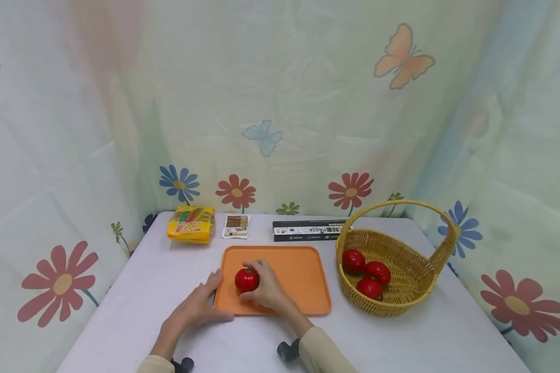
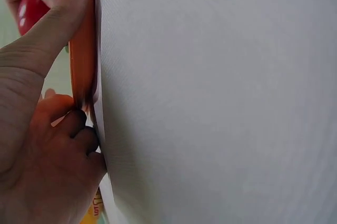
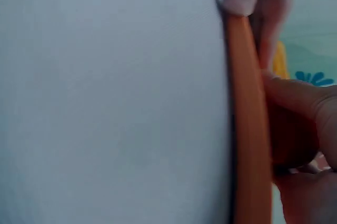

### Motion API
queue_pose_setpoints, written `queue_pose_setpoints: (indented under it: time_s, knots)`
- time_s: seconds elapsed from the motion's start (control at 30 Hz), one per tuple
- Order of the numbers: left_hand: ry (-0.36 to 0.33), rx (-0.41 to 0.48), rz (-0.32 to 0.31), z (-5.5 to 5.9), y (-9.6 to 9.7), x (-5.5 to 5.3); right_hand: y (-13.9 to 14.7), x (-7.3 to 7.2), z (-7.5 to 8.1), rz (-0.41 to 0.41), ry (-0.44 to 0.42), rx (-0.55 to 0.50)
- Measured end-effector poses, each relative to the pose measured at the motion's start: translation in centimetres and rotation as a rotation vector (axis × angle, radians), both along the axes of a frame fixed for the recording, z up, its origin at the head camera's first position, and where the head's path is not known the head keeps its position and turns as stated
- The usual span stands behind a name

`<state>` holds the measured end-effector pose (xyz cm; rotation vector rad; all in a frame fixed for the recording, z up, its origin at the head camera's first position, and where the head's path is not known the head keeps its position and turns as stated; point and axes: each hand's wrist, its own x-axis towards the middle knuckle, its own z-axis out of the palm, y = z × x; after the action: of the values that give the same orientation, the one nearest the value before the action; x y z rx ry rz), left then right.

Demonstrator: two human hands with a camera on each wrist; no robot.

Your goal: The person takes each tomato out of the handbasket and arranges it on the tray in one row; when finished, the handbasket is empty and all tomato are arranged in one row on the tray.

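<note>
R hand (image 1: 267, 288) grips red tomato (image 1: 246, 280) from R side, over L half of orange tray (image 1: 303, 282), contact unclear. L hand (image 1: 195, 308) clasps tray's near-L corner, prob. to steady it. 3 other toms (image 1: 377, 272) in basket (image 1: 409, 272).

1. Head view: bright, diffuse light; desk (image 1: 364, 342) evenly lit.
2. Left wrist: dimmer, greyish; glare dots the tomato (image 2: 31, 13), soft shadow darkens the desk's lower part.
3. Right wrist: dimmest, bluish; tray (image 3: 250, 129) edge blurred, tomato sunk in shadow.
</note>
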<state>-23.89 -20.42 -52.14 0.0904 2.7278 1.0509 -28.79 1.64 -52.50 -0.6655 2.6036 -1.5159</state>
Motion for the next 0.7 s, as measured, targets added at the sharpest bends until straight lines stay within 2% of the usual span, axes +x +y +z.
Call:
queue_pose_setpoints:
  time_s: [0.13, 0.37, 0.5, 0.7]
  knots:
    - [-0.002, 0.003, -0.002, -0.1, -0.1, -0.1, 0.1, -0.2, -0.2, 0.011, 0.002, 0.01]
    - [0.001, 0.009, 0.003, -0.1, 0.0, -0.1, 1.6, -0.6, 0.2, 0.119, -0.05, -0.06]
    - [-0.005, 0.013, 0.004, -0.1, 0.0, 0.0, 1.7, -0.5, 0.1, 0.085, -0.063, -0.013]
    - [-0.01, 0.001, 0.016, -0.2, 0.1, 0.0, 0.3, -0.6, -0.4, 0.025, -0.018, 0.043]
